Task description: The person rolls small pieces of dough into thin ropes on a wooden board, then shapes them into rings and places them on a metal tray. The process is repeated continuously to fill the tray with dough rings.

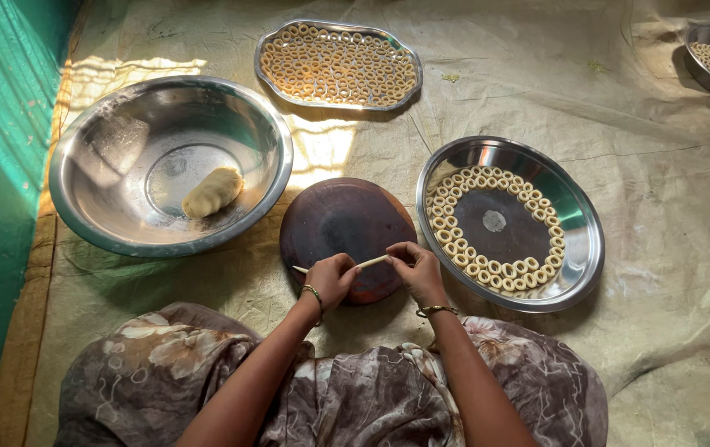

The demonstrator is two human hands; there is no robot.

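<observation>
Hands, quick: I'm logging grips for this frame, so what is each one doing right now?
Left hand: closed, pinching the thin dough rope.
Right hand: closed, pinching the same dough rope's other end.

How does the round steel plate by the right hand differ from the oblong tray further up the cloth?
The round steel plate is circular and lies close beside the right hand; the oblong tray is elongated and lies beyond the dark round board.
The round steel plate holds dough rings only around its edge, with its centre bare; the oblong tray is covered with rings all over.
Both are shiny metal, lie flat on the cloth, and hold small pale dough rings.
</observation>
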